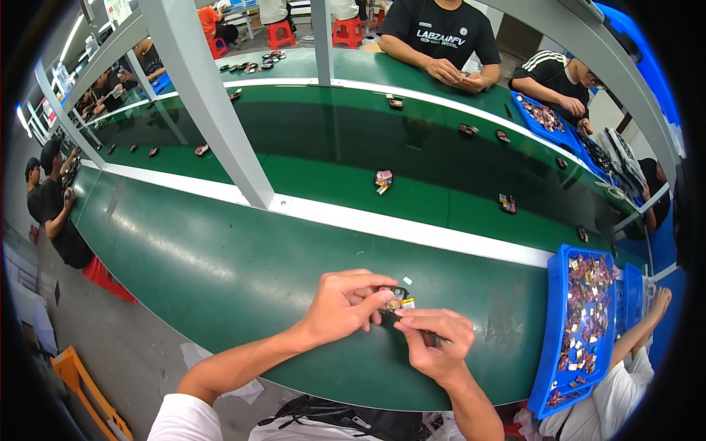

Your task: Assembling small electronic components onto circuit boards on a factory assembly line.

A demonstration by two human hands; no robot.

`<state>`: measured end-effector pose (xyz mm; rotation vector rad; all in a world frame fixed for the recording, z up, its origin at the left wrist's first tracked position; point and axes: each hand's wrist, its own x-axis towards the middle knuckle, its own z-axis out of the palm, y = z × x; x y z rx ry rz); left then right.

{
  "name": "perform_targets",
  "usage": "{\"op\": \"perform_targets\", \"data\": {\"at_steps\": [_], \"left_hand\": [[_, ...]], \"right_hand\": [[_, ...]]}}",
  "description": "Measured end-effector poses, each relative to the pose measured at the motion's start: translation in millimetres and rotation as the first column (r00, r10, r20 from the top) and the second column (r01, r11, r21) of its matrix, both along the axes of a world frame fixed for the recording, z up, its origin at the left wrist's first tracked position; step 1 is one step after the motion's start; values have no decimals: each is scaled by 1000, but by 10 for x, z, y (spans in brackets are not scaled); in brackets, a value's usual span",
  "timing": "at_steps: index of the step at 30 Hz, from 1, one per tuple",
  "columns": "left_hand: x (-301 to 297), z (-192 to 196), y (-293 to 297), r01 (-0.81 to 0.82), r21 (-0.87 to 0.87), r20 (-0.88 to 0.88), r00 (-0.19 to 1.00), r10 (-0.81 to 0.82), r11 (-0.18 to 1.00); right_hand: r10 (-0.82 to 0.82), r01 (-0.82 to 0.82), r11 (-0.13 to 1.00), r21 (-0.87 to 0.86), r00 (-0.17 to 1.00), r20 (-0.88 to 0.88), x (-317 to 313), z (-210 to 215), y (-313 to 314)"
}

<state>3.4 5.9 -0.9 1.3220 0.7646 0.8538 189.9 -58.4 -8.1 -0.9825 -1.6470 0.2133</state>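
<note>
A green tabletop (pixel 220 242) curves along the near side of a workshop line, and beyond its white rail a belt (pixel 309 176) carries small dark assemblies spaced well apart. In the head view, one small dark device (pixel 397 295) is held just above the tabletop, its inner parts and a yellow-marked piece (pixel 409 303) exposed, so work on it looks under way, not finished. The blue tray (pixel 554 323) at the right holds many small parts, suggesting plenty left to fit. The left hand (pixel 343 301) reaches in from the lower left, thumb and fingers pinching the device. The right hand (pixel 441 340), its forearm rising from below, pinches what seems a slim dark tool (pixel 390 314) angled toward the device's near edge; whether its tip touches is unclear.
</note>
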Motion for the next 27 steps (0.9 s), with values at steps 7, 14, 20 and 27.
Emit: {"op": "perform_targets", "data": {"at_steps": [7,14,20,27], "left_hand": [[-11,-15,19,-25,64,26,999,24,998],[-23,10,18,-11,47,42,999,9,999],[-28,19,15,24,119,4,1000,-24,993],[-13,6,12,21,21,49,999,-22,1000]], "right_hand": [[-24,10,991,-132,994,-111,18,-10,-19],[5,-19,994,-109,991,-133,5,12,-16],[20,-41,990,-136,988,-154,10,45,-29],[17,-24,998,-61,992,-122,-1,18,-20]]}}
